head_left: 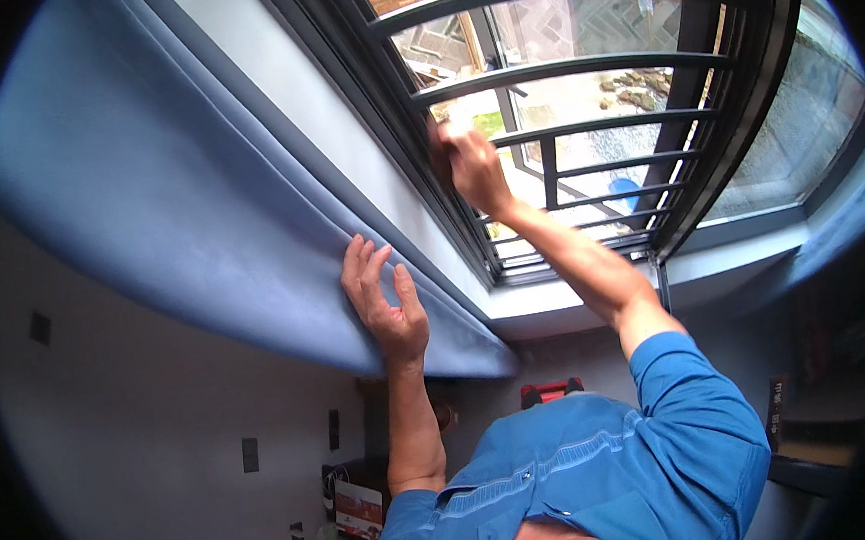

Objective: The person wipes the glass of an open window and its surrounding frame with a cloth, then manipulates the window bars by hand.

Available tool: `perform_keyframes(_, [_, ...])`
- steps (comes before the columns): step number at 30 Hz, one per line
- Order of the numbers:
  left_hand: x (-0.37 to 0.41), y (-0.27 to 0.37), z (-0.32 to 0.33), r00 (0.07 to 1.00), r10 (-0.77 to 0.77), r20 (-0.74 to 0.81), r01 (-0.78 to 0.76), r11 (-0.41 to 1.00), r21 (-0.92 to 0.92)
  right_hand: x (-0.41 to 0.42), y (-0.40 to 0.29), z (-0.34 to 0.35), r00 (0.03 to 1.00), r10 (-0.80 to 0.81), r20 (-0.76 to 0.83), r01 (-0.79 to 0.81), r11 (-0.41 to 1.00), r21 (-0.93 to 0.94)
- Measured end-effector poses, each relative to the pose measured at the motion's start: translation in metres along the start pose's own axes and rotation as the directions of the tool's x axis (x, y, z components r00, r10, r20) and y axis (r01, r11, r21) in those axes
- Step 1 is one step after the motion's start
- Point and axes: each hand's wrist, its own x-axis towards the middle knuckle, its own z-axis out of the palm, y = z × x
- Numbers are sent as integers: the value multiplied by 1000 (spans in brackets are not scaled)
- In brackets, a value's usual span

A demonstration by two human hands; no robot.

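Note:
My left hand is raised against the folded edge of a blue curtain, with its fingers apart and the thumb off to the side. My right hand reaches to the inner side of a dark metal window frame, beside the horizontal bars of a window grille. Its fingers are curled and blurred. A dark reddish-brown patch shows between them and the frame; whether it is something held cannot be made out. A pale strip of wall runs between curtain and frame.
Below the window runs a white sill. My feet are on a red stool or step. An opened glass pane stands at the right. Wall sockets and a printed box are at the lower left.

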Motion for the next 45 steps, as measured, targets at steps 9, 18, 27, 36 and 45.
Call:
perform_keyframes(9, [-33, 9, 16, 972, -120, 204, 135, 989, -57, 81, 28, -5, 881, -292, 371, 462, 701, -543])
perform_keyframes(18, [-191, -17, -31, 722, -514, 463, 519, 845, 129, 87, 106, -164, 777, -331, 536, 625, 296, -722])
perform_keyframes(27, [-438, -92, -71, 170, -743, 648, 751, 523, 403, 74, 147, -348, 974, -152, 168, 166, -30, -986])
perform_keyframes(36, [-593, -143, -129, -410, -802, 435, 854, -170, 493, 26, 152, -403, 920, 320, 226, 165, 206, -965])
perform_keyframes(45, [-469, -135, -66, -328, -845, 422, 944, -297, 140, 38, 172, -355, 680, 713, 170, -74, 298, -952])
